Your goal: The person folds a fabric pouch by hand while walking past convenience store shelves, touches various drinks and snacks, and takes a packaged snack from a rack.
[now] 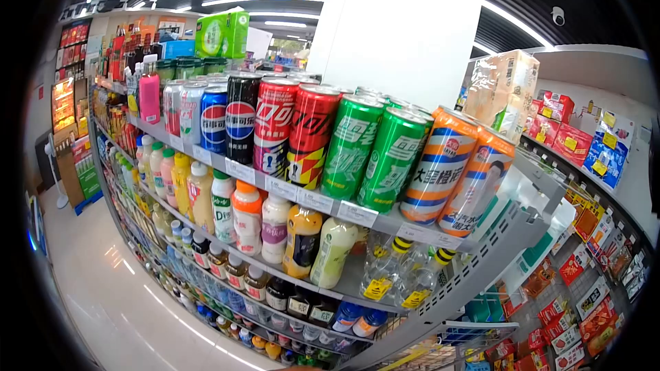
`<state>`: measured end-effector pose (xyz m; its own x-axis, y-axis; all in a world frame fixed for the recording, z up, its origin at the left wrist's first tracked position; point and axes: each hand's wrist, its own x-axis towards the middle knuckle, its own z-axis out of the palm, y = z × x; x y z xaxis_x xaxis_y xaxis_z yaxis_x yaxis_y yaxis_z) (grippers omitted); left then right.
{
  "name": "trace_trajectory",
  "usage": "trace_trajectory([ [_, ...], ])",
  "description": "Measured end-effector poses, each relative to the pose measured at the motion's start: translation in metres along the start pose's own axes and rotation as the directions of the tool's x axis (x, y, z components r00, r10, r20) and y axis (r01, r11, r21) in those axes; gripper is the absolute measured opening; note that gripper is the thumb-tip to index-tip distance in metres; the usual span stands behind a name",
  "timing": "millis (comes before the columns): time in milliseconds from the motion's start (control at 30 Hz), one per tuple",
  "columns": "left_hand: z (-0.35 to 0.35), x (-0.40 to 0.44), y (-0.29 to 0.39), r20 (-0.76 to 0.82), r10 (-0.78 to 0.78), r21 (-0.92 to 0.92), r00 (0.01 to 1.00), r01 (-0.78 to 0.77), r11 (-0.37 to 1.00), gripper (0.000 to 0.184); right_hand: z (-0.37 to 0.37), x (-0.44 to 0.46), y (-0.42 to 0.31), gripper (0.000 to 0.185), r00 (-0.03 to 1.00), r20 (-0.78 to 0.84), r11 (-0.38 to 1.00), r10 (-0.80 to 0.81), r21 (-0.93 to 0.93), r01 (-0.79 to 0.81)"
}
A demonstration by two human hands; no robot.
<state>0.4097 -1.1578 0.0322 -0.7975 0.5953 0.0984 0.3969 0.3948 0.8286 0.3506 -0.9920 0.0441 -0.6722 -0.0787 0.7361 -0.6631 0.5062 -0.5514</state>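
Nearest: orange soda cans (440,168), white- and blue-banded, at the right end of the top shelf (387,224), upright beside a perforated grey metal post (474,262). State of the fingers could not be told; neither left hand nor right hand showed clearly.

Next along the same shelf, leftward: green Sprite cans (393,158), two in front with more behind; two red Coca-Cola cans (313,134); a black Pepsi can (242,120); a blue Pepsi can (214,120); then paler cans (191,111). All stood upright in rows, close together. Price tags (357,213) ran along the shelf edge.

Shelf below: clear bottles with yellow-and-black caps (378,268) under the orange cans, then a pale green bottle (335,254), an orange drink with a dark label (302,240), a white bottle with a purple label (276,230) and an orange-capped bottle (247,216). Dark bottles (277,294) stood lower down.

Farther off: packaged snacks (597,319) hung on the right, red boxes (572,143) above them. A white pillar (405,34) rose behind the cans. Glossy tiled floor (130,288) lay left; beyond it, a lit display cabinet (63,106).
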Motion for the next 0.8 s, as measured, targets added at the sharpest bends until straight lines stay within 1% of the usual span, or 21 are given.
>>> trace_trajectory([
  [100,0.006,0.009,-0.022,-0.007,0.013,0.127,1.0,-0.013,0.992,0.038,0.0,0.0,-0.001,0.034,0.995,0.079,0.994,0.055,0.088,-0.062],
  [133,-0.006,0.02,-0.012,0.061,0.019,0.259,0.998,-0.034,0.965,0.037,0.0,-0.002,0.0,0.035,0.991,0.108,0.988,0.078,0.121,-0.091],
  [167,-0.011,0.023,-0.006,0.057,0.014,0.266,0.998,-0.029,0.963,0.037,0.002,-0.004,-0.001,0.035,0.985,0.144,0.98,0.098,0.159,-0.121],
  [233,-0.023,0.026,0.004,-0.008,0.067,0.354,0.998,-0.06,0.933,0.038,0.006,-0.01,0.0,0.035,0.959,0.239,0.948,0.151,0.241,-0.21],
  [267,-0.034,0.026,0.018,0.01,0.075,0.384,0.997,-0.073,0.921,0.039,0.009,-0.013,0.001,0.036,0.94,0.294,0.924,0.172,0.282,-0.258],
  [300,-0.034,0.024,0.02,-0.001,0.058,0.396,0.998,-0.053,0.917,0.039,0.013,-0.017,0.001,0.036,0.912,0.359,0.891,0.196,0.323,-0.319],
  [367,-0.032,0.016,0.021,-0.001,0.124,0.428,0.992,-0.111,0.897,0.041,0.022,-0.026,0.002,0.037,0.839,0.494,0.81,0.229,0.381,-0.446],
  [400,-0.026,0.008,0.021,-0.091,0.163,0.438,0.982,-0.108,0.893,0.037,0.027,-0.031,0.003,0.037,0.794,0.56,0.762,0.236,0.401,-0.509],
  [433,-0.024,0.004,0.016,-0.099,0.13,0.448,0.987,-0.073,0.891,0.037,0.033,-0.037,0.004,0.037,0.748,0.621,0.716,0.234,0.41,-0.565],
  [467,-0.023,0.003,0.009,-0.01,-0.003,0.447,1.0,0.007,0.895,0.038,0.04,-0.043,0.004,0.038,0.696,0.681,0.662,0.227,0.416,-0.623],
  [500,-0.025,0.001,-0.001,0.078,-0.147,0.454,0.986,0.096,0.886,0.041,0.047,-0.049,0.003,0.038,0.646,0.734,0.61,0.209,0.419,-0.673],
  [533,-0.028,-0.005,-0.011,0.167,-0.297,0.465,0.94,0.191,0.864,0.043,0.055,-0.055,0.001,0.038,0.593,0.782,0.554,0.19,0.413,-0.722],
  [567,-0.033,-0.017,-0.019,0.259,-0.441,0.48,0.859,0.282,0.831,0.046,0.061,-0.062,-0.003,0.039,0.538,0.826,0.502,0.168,0.398,-0.768],
  [600,-0.04,-0.026,-0.017,0.353,-0.555,0.489,0.753,0.357,0.796,0.049,0.067,-0.065,-0.006,0.039,0.492,0.859,0.46,0.14,0.384,-0.801],
  [633,-0.036,-0.054,-0.003,0.17,-0.544,0.411,0.821,0.443,0.797,0.04,0.074,-0.068,-0.009,0.039,0.454,0.883,0.436,0.12,0.364,-0.823],
  [667,-0.036,-0.079,0.018,-0.02,-0.513,0.308,0.858,0.493,0.814,0.032,0.079,-0.069,-0.014,0.04,0.419,0.901,0.423,0.109,0.34,-0.84],
  [700,-0.041,-0.095,0.005,0.002,-0.497,0.287,0.868,0.476,0.831,0.032,0.086,-0.069,-0.018,0.04,0.397,0.913,0.42,0.1,0.323,-0.848],
  [767,-0.046,-0.109,-0.043,-0.095,-0.276,0.257,0.956,0.292,0.921,0.031,0.098,-0.07,-0.028,0.041,0.359,0.928,0.429,0.103,0.284,-0.858],
  [800,-0.04,-0.114,-0.058,-0.14,-0.285,0.321,0.948,0.316,0.893,0.027,0.105,-0.071,-0.034,0.041,0.344,0.933,0.438,0.106,0.266,-0.858],
])
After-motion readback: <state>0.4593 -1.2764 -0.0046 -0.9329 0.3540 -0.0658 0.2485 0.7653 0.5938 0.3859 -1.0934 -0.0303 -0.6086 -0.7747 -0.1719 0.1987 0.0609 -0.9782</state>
